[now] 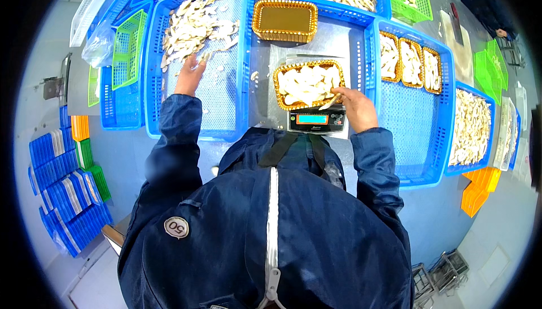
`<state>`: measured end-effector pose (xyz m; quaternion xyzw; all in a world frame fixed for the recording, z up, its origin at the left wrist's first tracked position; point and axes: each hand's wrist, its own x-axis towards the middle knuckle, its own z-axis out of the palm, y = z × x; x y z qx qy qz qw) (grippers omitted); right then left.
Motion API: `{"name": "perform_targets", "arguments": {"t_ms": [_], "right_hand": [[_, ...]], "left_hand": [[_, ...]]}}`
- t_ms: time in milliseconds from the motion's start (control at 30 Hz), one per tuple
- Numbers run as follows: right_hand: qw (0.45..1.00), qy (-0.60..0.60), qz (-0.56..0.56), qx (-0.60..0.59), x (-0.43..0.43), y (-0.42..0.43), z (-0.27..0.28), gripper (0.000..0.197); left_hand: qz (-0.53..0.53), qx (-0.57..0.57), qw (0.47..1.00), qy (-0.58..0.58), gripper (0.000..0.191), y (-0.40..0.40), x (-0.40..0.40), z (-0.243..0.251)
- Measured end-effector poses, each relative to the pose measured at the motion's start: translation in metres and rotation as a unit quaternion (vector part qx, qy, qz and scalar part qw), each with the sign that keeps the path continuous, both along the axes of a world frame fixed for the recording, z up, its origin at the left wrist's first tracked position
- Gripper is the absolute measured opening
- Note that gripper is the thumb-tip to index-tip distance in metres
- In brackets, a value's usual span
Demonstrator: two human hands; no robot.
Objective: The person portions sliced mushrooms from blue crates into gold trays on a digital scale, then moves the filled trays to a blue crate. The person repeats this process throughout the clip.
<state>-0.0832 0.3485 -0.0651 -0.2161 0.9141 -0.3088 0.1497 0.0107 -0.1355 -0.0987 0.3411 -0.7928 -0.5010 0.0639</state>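
Observation:
My left hand [189, 77] reaches into a blue plastic crate [198, 133], its thumb and forefinger apart at the edge of a heap of pale sliced mushrooms [186, 29]. One slice lies right by the thumb tip. Between the fingers of my right hand [358, 107] is a long mushroom slice [330, 102], held at the near right corner of a gold plastic tray [277, 93]. White slices [309, 82] fill that tray. It rests on a digital scale [315, 127] with a lit display, whose weighing plate is mostly hidden.
Behind the scale stands a stack of empty gold trays [284, 18]. To the right, a blue crate [408, 182] holds 3 filled gold trays [410, 63]. More mushroom slices fill a far blue crate [330, 10]. A cutting board [457, 50] lies far right, near another person [487, 8].

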Motion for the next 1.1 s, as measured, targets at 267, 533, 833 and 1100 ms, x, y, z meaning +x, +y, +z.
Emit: {"name": "perform_targets", "arguments": {"t_ms": [267, 533, 833, 1100], "right_hand": [[0.995, 0.052, -0.086, -0.023, -0.008, -0.003, -0.006, 0.027], [0.985, -0.002, -0.163, -0.064, 0.007, 0.021, 0.011, 0.026], [0.978, -0.016, -0.010, -0.208, 0.031, -0.056, 0.036, 0.022], [0.970, 0.034, -0.115, -0.209, 0.005, -0.035, 0.033, 0.021]], "left_hand": [[-0.109, -0.232, 0.965, 0.065, 0.046, 0.069, -0.010, 0.032], [-0.159, -0.223, 0.958, 0.089, 0.038, 0.122, -0.008, 0.049], [-0.182, 0.460, 0.869, 0.031, 0.038, 0.191, -0.009, 0.061], [-0.194, 0.598, 0.777, 0.023, 0.029, 0.184, -0.004, 0.053]]}}
